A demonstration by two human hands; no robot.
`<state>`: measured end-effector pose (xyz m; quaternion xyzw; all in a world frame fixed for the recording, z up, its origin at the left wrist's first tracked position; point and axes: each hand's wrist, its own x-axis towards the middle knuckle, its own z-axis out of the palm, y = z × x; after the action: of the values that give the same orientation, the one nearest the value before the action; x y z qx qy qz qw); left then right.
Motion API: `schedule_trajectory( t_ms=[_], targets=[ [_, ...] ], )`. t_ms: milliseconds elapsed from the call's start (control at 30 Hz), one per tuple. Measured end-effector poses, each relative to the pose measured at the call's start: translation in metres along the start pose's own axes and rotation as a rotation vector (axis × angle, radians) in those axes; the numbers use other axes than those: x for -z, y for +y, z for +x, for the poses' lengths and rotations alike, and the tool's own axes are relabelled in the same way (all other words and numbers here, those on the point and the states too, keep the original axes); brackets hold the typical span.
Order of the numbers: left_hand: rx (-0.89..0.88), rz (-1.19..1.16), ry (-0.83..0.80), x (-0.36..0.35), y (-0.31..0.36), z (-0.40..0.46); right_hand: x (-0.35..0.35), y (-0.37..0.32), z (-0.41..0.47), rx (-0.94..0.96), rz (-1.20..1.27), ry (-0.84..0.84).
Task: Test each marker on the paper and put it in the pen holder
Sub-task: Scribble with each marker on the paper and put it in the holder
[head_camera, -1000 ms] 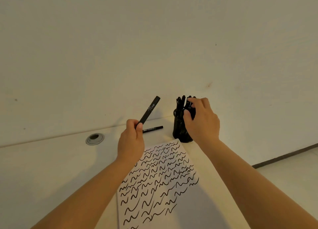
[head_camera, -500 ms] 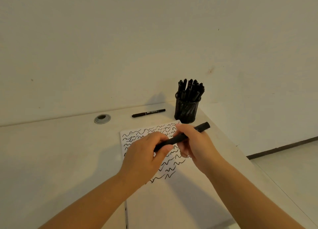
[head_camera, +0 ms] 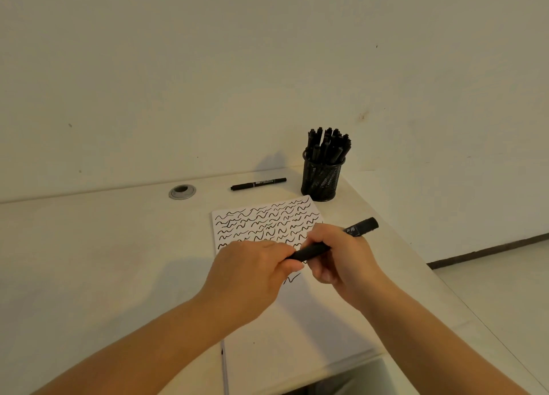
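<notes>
Near the centre of the frame we see both hands gripping one black marker (head_camera: 361,226) over the paper (head_camera: 297,329): the left hand (head_camera: 252,275) has its fingers curled round the marker's lower-left end, while the right hand (head_camera: 341,258) wraps the middle, leaving the upper-right end poking out towards the right. The paper lies on the table (head_camera: 89,261), its upper part covered in rows of black squiggles. Above it, right of centre, the mesh pen holder (head_camera: 322,180) stands packed with black markers, and to its left we find a loose marker (head_camera: 258,183) lying flat near a round grommet (head_camera: 182,191).
</notes>
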<state>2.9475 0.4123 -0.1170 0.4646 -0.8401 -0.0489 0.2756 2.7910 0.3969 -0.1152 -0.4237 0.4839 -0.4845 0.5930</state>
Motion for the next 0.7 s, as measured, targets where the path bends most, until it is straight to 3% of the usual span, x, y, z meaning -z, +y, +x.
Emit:
schedule_trajectory(
  t_ms=[167, 333, 433, 500, 567, 700],
  targets=[
    [0.23, -0.436, -0.208, 0.005, 0.001, -0.005, 0.005, 0.003, 0.002, 0.132, -0.063, -0.148],
    [0.33, -0.736, -0.406, 0.007, -0.002, -0.004, 0.009, 0.01, 0.004, 0.212, -0.086, -0.316],
    [0.452, -0.9, -0.509, 0.015, -0.023, -0.016, 0.04, -0.005, 0.016, 0.226, 0.252, -0.075],
    [0.61, -0.996, -0.441, 0.02, -0.043, -0.024, 0.066, -0.016, 0.022, 0.327, 0.225, 0.107],
    [0.69, -0.968, -0.315, 0.016, -0.058, -0.023, 0.071, -0.011, 0.023, 0.348, -0.042, 0.182],
    [0.547, -0.682, -0.171, -0.011, -0.055, -0.009, 0.048, 0.016, 0.024, 0.218, -0.329, 0.069]
  ],
)
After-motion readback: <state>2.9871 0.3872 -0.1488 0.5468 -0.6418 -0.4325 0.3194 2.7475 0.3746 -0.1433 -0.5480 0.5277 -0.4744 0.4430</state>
